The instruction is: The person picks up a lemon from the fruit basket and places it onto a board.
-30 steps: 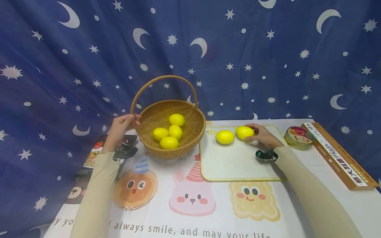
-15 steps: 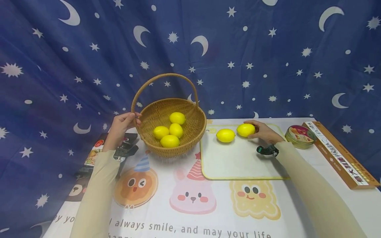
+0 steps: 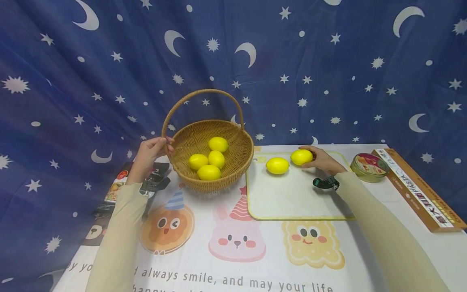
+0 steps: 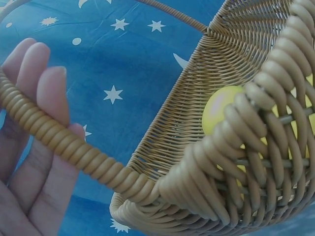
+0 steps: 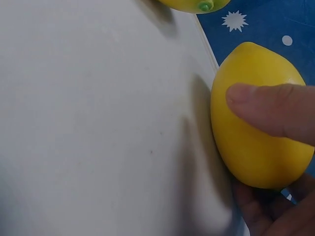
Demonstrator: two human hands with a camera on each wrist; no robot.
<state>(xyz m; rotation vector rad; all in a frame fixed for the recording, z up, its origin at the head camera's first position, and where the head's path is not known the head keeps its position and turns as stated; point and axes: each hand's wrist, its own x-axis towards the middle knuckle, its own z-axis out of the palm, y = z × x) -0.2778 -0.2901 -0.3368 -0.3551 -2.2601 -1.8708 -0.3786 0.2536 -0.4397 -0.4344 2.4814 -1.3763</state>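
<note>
At the left, my left hand (image 3: 148, 158) grips the base of the arched handle (image 4: 64, 147) of a woven basket (image 3: 237, 148). The left wrist view has its fingers curled round the handle. Several yellow lemons (image 3: 209, 172) lie inside the basket. Over the far part of a white board (image 3: 284, 198) with a yellow edge, my right hand (image 3: 324, 161) holds a lemon (image 5: 256, 152), thumb across its side and fingers underneath. Another lemon (image 3: 277, 166) lies on the board, just left of the held one.
Right of the board stands a round tin (image 3: 369, 167) with a red label. Beside it lies a long brown pasta box (image 3: 419, 194). A dark package (image 3: 122, 182) is partly behind the left arm. A blue curtain (image 3: 328, 61) with moons and stars hangs behind the table.
The right hand and its lemon have shifted slightly away from me relative to the other lemon. The left hand stays on the basket handle; the whole head view has shifted a little.
</note>
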